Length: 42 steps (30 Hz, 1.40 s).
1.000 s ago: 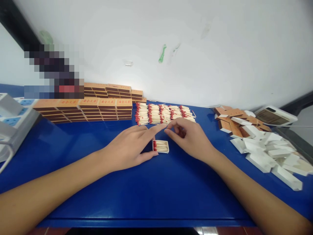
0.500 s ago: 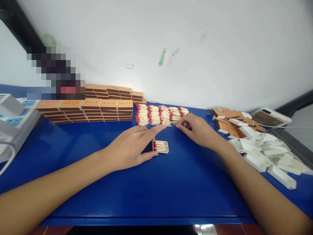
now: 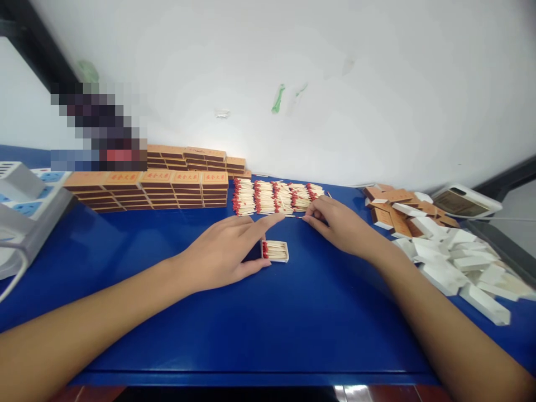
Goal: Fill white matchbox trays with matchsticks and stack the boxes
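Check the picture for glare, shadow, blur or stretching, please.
Head view: a bright patch, possibly glare, on the floor; head view: dim shadow on the table between the left fingers and the open tray; head view: white trays at right look soft, and both forearms seem stretched towards the lower corners.

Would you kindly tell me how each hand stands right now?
Left hand: open, thumb and index finger spread, thumb at the matchbox tray.
Right hand: closed, fingertips together near the match piles; whether holding anything cannot be told.
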Tool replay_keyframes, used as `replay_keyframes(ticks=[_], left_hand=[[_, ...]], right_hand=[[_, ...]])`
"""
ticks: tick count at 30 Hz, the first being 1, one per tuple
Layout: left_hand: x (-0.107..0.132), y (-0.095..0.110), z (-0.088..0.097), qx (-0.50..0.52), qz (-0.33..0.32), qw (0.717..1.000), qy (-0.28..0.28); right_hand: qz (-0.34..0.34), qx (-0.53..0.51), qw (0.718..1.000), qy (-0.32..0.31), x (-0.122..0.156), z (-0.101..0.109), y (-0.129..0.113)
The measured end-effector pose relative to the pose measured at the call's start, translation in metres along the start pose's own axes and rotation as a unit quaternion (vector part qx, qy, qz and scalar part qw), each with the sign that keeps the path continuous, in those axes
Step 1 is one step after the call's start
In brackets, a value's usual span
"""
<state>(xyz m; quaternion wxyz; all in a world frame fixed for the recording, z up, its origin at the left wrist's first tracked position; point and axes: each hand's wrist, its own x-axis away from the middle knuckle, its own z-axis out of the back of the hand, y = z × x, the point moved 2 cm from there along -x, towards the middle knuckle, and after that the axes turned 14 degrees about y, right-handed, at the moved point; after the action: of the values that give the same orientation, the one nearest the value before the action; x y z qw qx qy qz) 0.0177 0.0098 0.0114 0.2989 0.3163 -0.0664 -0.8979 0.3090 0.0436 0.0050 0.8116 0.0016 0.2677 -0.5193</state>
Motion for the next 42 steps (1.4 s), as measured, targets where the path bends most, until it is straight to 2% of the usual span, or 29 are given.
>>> replay_keyframes(ticks=[11,17,21,26,29,32,39,42], left_hand=[[-0.001,0.0,0.0,-0.007,-0.002,1.0,-0.001],[0.0,-0.001,0.0,-0.007,0.002,1.0,-0.005],[-0.001,0.001,0.0,-0.009,-0.005,1.0,0.006],[-0.001,0.004,0.001,-0.009,-0.013,1.0,0.024],[-0.001,0.004,0.001,-0.005,-0.016,1.0,0.025],[0.0,0.003,0.001,-0.005,-0.02,0.999,0.026],[0.0,0.002,0.0,0.001,-0.022,0.999,0.03],[-0.001,0.002,0.0,-0.004,-0.017,1.0,0.023]], right_hand=[[0.001,-0.01,1.0,0.013,-0.001,0.001,-0.002],[-0.004,-0.017,1.0,0.0,-0.002,0.002,-0.004],[-0.018,-0.074,0.997,-0.003,0.002,0.008,-0.032],[-0.005,-0.156,0.985,-0.073,0.014,0.01,-0.081],[-0.006,-0.171,0.98,-0.099,0.018,0.006,-0.092],[-0.018,-0.187,0.976,-0.107,0.02,0.0,-0.093],[-0.024,-0.199,0.977,-0.075,0.02,-0.005,-0.091],[-0.028,-0.183,0.982,-0.033,0.015,-0.006,-0.084]])
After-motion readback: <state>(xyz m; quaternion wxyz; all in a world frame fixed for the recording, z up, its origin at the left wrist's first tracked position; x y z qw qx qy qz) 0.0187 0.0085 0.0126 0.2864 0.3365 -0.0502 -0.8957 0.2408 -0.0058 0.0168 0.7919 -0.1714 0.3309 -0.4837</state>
